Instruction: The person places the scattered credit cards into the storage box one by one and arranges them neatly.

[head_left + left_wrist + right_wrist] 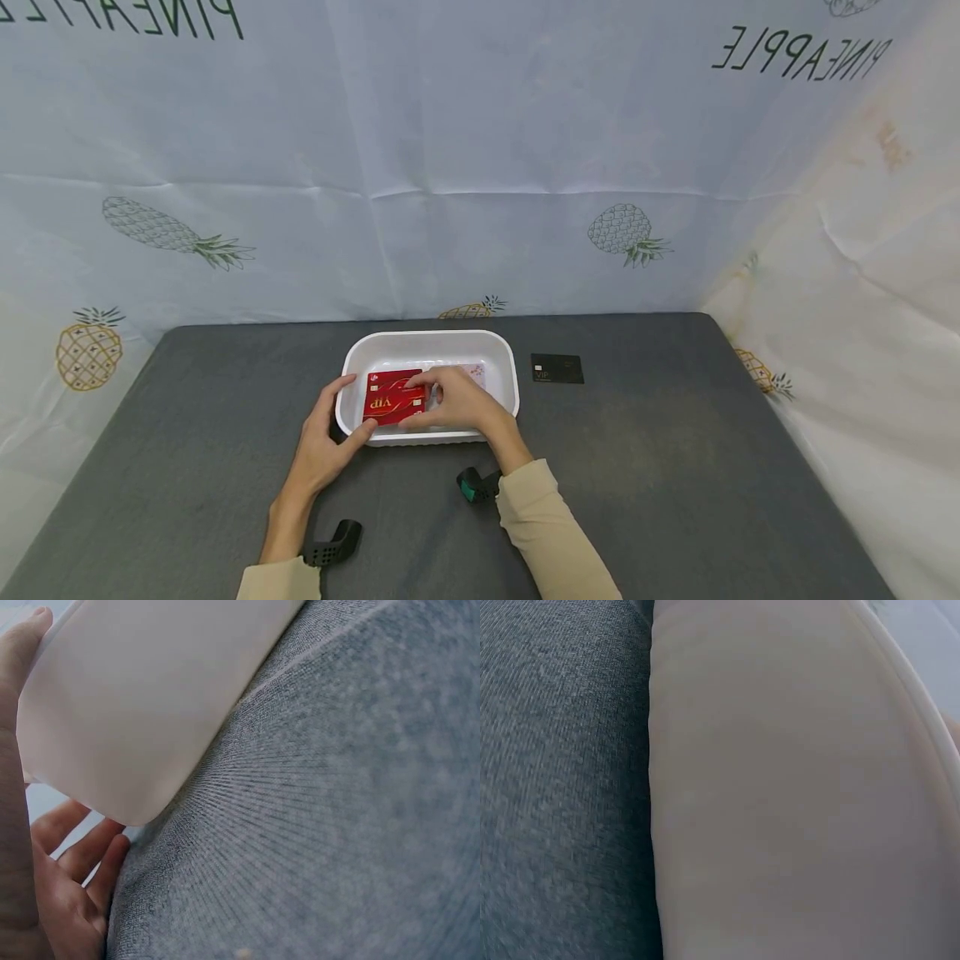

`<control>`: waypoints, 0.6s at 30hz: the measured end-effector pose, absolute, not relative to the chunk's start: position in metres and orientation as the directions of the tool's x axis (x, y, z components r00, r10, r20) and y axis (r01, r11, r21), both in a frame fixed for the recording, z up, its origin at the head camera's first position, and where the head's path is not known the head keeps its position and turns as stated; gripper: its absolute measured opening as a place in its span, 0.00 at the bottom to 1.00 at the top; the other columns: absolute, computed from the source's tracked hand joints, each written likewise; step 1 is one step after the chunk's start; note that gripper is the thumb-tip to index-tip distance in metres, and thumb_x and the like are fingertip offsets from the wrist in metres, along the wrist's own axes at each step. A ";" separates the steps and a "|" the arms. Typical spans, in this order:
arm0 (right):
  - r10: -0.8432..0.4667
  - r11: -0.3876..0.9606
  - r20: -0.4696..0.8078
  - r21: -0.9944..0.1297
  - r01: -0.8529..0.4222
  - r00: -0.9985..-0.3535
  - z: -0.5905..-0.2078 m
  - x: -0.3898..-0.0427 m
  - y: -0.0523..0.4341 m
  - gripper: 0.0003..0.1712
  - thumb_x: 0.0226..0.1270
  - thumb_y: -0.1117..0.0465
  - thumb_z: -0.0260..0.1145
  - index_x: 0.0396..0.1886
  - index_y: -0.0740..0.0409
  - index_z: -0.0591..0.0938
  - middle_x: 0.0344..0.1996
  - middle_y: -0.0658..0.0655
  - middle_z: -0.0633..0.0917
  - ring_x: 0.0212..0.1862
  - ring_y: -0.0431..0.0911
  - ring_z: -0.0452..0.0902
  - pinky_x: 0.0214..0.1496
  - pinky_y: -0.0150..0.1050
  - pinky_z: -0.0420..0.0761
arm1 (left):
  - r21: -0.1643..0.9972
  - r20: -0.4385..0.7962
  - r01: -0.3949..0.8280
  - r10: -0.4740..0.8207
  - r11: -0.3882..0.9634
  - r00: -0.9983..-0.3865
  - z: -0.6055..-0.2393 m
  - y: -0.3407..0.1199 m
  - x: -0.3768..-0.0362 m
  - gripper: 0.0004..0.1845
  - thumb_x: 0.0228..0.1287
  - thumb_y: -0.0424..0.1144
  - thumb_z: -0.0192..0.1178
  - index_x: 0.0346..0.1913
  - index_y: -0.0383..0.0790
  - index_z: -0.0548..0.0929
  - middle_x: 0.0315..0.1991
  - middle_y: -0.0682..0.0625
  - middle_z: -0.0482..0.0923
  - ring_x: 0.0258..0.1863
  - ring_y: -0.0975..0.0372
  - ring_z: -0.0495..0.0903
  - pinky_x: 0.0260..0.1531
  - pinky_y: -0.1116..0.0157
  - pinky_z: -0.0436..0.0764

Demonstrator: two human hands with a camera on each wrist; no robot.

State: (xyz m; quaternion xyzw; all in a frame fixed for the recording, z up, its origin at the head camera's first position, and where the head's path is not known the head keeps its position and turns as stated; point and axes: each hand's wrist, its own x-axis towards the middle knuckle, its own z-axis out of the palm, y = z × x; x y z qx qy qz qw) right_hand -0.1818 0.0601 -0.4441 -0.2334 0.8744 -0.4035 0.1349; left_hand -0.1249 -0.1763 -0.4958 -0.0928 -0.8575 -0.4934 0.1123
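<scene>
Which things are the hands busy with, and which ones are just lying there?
In use:
- red VIP card, pinched by the right hand inside the tray
- white tray, its near left corner held by the left hand

Just lying about:
- black card on the grey table, right of the tray
- pale card in the tray, partly hidden

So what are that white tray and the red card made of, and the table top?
The tray looks like smooth matte plastic, with rounded moulded corners and thin walls. The red card seems glossy plastic with gold VIP print, though coated paper is possible. The table top appears covered in grey woven fabric; its weave shows in the left wrist view.
</scene>
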 end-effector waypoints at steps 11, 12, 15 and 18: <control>-0.548 0.615 -0.104 -0.722 -0.317 -0.830 -0.446 -0.181 0.054 0.32 0.54 0.51 0.81 0.59 0.57 0.86 0.47 0.54 0.89 0.42 0.38 0.73 0.41 0.27 0.76 | 0.825 0.260 0.242 0.038 0.511 -0.965 -0.494 -0.175 -0.125 0.39 0.59 0.38 0.68 0.74 0.44 0.67 0.70 0.40 0.72 0.59 0.58 0.72 0.53 0.76 0.72; -0.548 0.622 -0.113 -0.717 -0.314 -0.829 -0.445 -0.181 0.054 0.32 0.54 0.51 0.81 0.59 0.57 0.86 0.48 0.54 0.89 0.42 0.38 0.73 0.41 0.27 0.75 | 0.826 0.261 0.244 0.040 0.508 -0.965 -0.494 -0.175 -0.124 0.39 0.59 0.38 0.68 0.74 0.44 0.67 0.70 0.40 0.72 0.59 0.58 0.72 0.54 0.77 0.71; -0.554 0.631 -0.133 -0.711 -0.310 -0.822 -0.446 -0.182 0.053 0.30 0.55 0.53 0.80 0.58 0.57 0.86 0.42 0.54 0.90 0.38 0.37 0.73 0.39 0.26 0.74 | 0.830 0.265 0.249 0.041 0.499 -0.963 -0.493 -0.176 -0.124 0.39 0.60 0.38 0.68 0.74 0.44 0.67 0.69 0.40 0.73 0.58 0.61 0.72 0.54 0.79 0.69; -0.557 0.633 -0.145 -0.712 -0.304 -0.818 -0.447 -0.183 0.053 0.29 0.55 0.54 0.81 0.57 0.58 0.86 0.31 0.52 0.87 0.31 0.36 0.71 0.34 0.26 0.71 | 0.829 0.269 0.253 0.042 0.498 -0.962 -0.494 -0.175 -0.124 0.39 0.60 0.38 0.68 0.74 0.44 0.66 0.69 0.40 0.73 0.57 0.64 0.72 0.53 0.79 0.69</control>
